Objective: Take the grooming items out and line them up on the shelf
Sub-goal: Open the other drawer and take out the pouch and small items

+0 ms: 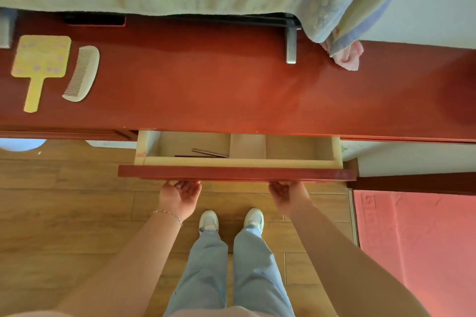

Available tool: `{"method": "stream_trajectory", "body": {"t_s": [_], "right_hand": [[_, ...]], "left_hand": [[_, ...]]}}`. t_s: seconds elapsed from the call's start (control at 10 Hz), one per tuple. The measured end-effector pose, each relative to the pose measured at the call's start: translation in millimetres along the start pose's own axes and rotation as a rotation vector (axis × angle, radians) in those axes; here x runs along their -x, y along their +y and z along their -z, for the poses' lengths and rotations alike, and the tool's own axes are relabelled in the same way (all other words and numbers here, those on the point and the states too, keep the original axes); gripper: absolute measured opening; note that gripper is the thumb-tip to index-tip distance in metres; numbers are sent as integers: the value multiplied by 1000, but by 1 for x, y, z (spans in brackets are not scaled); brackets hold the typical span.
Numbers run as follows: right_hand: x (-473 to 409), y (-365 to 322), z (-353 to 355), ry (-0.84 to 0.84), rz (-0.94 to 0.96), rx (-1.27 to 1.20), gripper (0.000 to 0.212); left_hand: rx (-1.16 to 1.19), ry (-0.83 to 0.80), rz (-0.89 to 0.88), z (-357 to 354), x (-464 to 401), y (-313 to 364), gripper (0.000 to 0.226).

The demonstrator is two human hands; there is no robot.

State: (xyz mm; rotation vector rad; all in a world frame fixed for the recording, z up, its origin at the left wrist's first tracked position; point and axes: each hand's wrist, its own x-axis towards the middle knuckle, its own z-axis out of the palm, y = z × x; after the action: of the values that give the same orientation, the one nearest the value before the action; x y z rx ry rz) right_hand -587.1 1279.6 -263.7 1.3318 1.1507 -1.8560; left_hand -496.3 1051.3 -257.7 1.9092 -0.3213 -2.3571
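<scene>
Both hands (235, 194) hook under the drawer front (237, 174) to work it — mirror (38, 64) and comb (82, 73) already lined up at ten o'clock.

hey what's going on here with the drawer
A person stands at a red wooden shelf with both hands under the front of a partly open drawer, left hand and right hand with fingers hooked beneath its edge. A yellow hand mirror and a pale comb already lie side by side on the shelf's left end. Inside the drawer, only a thin dark stick-like item shows.
</scene>
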Motion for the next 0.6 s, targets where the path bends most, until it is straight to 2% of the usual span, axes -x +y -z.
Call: {"method": "stream_trajectory", "body": {"t_s": [0.1,0.3,0.5,0.6], "right_hand": [[7,16,19,28,-18,-23,27],[23,35,46,4,9,126,25],[25,51,69,11,-30,107,21],[21,56,78,17,-43,55,19]], "left_hand": [[-4,40,6,20,9,-9,52],[-2,74,16,44,21,-18,49],[-23,26,27,65,30,-25,32],[-17,28,21,71,33,-29,31]]}}
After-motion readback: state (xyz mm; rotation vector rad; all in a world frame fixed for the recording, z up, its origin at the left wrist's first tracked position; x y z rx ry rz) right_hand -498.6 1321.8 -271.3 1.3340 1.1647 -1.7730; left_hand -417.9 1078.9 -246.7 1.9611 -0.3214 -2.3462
